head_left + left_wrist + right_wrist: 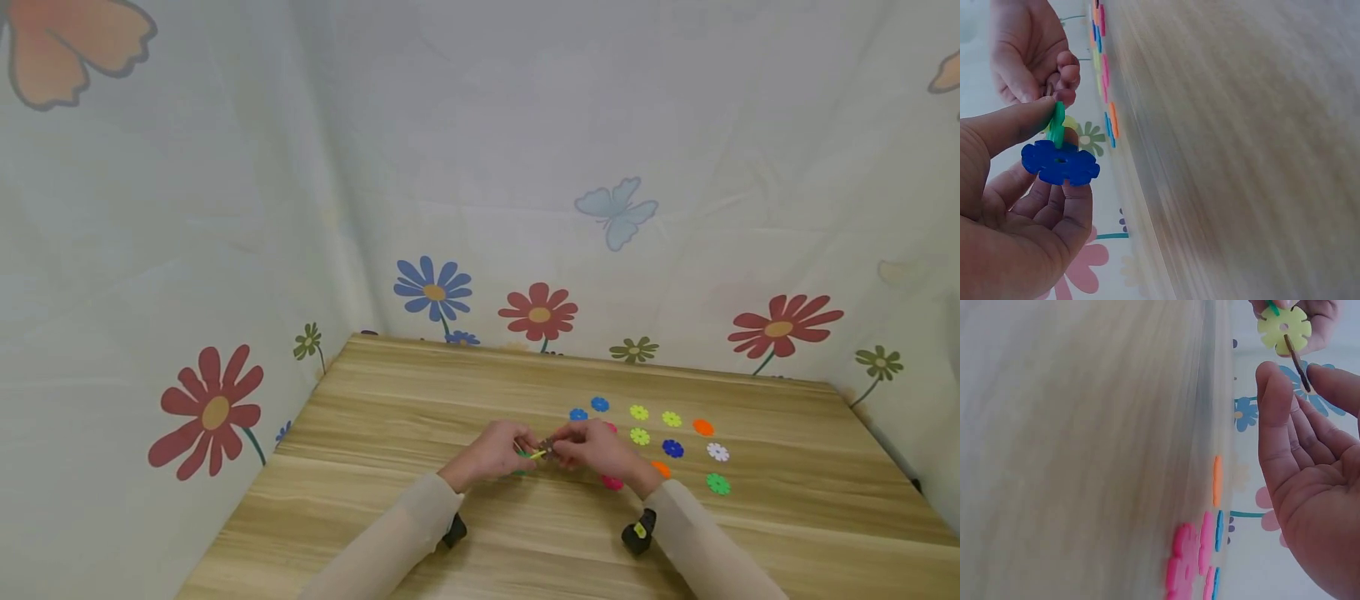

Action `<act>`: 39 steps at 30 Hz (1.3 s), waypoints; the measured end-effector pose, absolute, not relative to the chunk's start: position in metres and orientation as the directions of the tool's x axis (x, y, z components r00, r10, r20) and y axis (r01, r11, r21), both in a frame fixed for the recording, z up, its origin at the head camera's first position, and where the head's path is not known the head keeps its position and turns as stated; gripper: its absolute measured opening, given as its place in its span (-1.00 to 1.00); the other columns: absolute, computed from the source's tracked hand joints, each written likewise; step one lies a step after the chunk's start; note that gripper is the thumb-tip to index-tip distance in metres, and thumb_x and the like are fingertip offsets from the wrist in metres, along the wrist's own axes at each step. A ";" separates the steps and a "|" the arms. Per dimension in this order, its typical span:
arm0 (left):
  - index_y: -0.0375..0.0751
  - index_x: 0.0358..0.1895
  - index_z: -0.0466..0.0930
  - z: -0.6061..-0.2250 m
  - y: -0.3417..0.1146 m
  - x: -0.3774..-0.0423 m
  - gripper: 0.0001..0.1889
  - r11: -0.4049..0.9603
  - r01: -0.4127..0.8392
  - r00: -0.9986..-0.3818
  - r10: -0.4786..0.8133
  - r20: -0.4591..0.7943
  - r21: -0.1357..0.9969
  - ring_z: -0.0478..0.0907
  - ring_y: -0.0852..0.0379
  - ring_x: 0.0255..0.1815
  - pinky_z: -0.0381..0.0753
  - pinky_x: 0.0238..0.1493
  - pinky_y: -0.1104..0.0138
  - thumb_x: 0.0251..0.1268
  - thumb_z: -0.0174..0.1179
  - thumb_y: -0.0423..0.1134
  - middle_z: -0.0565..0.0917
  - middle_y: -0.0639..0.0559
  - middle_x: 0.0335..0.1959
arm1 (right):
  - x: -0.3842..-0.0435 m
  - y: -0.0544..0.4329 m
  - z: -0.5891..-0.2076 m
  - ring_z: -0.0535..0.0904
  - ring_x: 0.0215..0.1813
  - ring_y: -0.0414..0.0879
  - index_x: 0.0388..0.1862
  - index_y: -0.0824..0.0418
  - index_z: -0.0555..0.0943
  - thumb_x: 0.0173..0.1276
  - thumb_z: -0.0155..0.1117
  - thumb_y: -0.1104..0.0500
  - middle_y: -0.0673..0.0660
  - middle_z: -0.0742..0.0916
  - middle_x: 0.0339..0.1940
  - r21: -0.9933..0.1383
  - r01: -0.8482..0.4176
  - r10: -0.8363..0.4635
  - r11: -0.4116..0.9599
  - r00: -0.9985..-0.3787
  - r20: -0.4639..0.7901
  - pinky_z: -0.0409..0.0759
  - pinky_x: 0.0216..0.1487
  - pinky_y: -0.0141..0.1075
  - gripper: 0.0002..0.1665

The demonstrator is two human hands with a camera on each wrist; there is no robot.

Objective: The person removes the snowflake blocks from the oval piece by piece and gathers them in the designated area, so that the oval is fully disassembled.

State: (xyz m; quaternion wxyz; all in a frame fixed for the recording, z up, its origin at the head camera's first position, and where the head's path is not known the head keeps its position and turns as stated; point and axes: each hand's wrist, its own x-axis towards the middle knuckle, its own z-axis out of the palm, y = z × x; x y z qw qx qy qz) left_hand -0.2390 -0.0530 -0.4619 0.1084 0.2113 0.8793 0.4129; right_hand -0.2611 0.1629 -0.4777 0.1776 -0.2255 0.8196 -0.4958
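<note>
My left hand [493, 452] pinches a small chain of slotted plastic flower discs by its green disc [1055, 130]. A blue disc [1060, 165] is joined to the green one and sits over the curled fingers. On the chain's other side is a yellow disc [1296, 326]. A brown disc [1298, 365], seen edge-on in the right wrist view, meets the yellow disc's edge at a slot. My right hand [596, 450] holds the brown disc between thumb and forefinger. Both hands are close together above the table.
Loose flower discs lie on the wooden table [390, 417] around and beyond the right hand: yellow [639, 412], orange [703, 427], dark blue [672, 448], white [717, 452], green [718, 483], pink [612, 482] and light blue [600, 404]. A flower-printed curtain [480, 167] stands behind.
</note>
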 end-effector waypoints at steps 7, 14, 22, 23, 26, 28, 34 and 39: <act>-0.23 -0.25 0.63 -0.461 -0.054 -0.239 -0.81 0.586 0.294 -0.890 0.456 -0.008 0.755 0.52 0.23 -0.34 0.51 -0.27 0.38 0.03 0.37 -0.43 0.61 0.08 -0.39 | -0.260 0.161 -0.476 0.61 -0.36 -0.05 -0.10 0.38 0.59 0.37 0.20 0.23 0.28 0.70 -0.33 -0.928 -0.164 -0.565 0.335 -0.823 -0.058 0.62 -0.32 -0.24 -0.76; -0.26 -0.24 0.63 -0.462 -0.060 -0.238 -0.84 0.564 0.330 -0.891 0.452 0.051 0.757 0.50 0.29 -0.37 0.51 -0.31 0.41 0.08 0.34 -0.40 0.59 0.14 -0.42 | -0.258 0.162 -0.474 0.62 -0.34 0.03 -0.12 0.41 0.55 0.37 0.18 0.28 0.35 0.68 -0.33 -0.938 -0.144 -0.557 0.314 -0.828 -0.059 0.62 -0.30 -0.18 -0.80; -0.15 -0.34 0.64 -0.464 -0.063 -0.237 -0.95 0.576 0.268 -0.917 0.399 0.020 0.772 0.48 0.27 -0.39 0.50 -0.35 0.39 0.16 0.31 -0.31 0.60 0.17 -0.43 | -0.259 0.164 -0.474 0.61 -0.30 0.08 -0.15 0.42 0.51 0.39 0.14 0.31 0.38 0.66 -0.29 -0.950 -0.120 -0.559 0.288 -0.827 -0.065 0.62 -0.25 -0.16 -0.84; -0.15 -0.34 0.64 -0.465 -0.063 -0.237 -0.95 0.581 0.266 -0.918 0.396 0.019 0.769 0.48 0.27 -0.40 0.49 -0.35 0.40 0.16 0.31 -0.30 0.60 0.17 -0.43 | -0.260 0.164 -0.474 0.61 -0.30 0.08 -0.15 0.42 0.51 0.38 0.15 0.31 0.38 0.66 -0.29 -0.951 -0.116 -0.558 0.287 -0.827 -0.068 0.62 -0.25 -0.16 -0.84; -0.16 -0.36 0.63 -0.466 -0.063 -0.238 -0.96 0.584 0.267 -0.920 0.392 0.021 0.767 0.46 0.27 -0.41 0.48 -0.37 0.40 0.15 0.31 -0.31 0.59 0.16 -0.44 | -0.261 0.163 -0.476 0.61 -0.30 0.08 -0.16 0.39 0.51 0.38 0.16 0.30 0.37 0.66 -0.29 -0.950 -0.109 -0.553 0.291 -0.830 -0.075 0.62 -0.25 -0.16 -0.85; -0.16 -0.37 0.62 -0.466 -0.064 -0.238 -0.96 0.579 0.263 -0.921 0.390 0.021 0.771 0.45 0.26 -0.43 0.47 -0.39 0.40 0.16 0.29 -0.31 0.59 0.16 -0.45 | -0.262 0.163 -0.477 0.60 -0.31 0.08 -0.15 0.38 0.52 0.37 0.18 0.28 0.37 0.66 -0.29 -0.949 -0.115 -0.554 0.293 -0.830 -0.071 0.62 -0.25 -0.15 -0.84; -0.14 -0.40 0.59 -0.464 -0.064 -0.236 -0.94 0.579 0.246 -0.925 0.380 0.009 0.777 0.41 0.25 -0.46 0.42 -0.44 0.40 0.21 0.25 -0.29 0.56 0.16 -0.48 | -0.263 0.160 -0.475 0.58 -0.36 0.01 -0.16 0.35 0.60 0.33 0.25 0.21 0.29 0.67 -0.34 -0.930 -0.182 -0.571 0.321 -0.820 -0.037 0.60 -0.27 -0.13 -0.78; -0.15 -0.40 0.59 -0.463 -0.065 -0.236 -0.92 0.579 0.244 -0.922 0.387 0.001 0.778 0.40 0.24 -0.47 0.40 -0.45 0.41 0.26 0.20 -0.29 0.56 0.15 -0.47 | -0.262 0.158 -0.473 0.57 -0.37 -0.03 -0.20 0.32 0.63 0.33 0.26 0.19 0.22 0.68 -0.36 -0.918 -0.183 -0.559 0.351 -0.828 -0.049 0.60 -0.28 -0.16 -0.81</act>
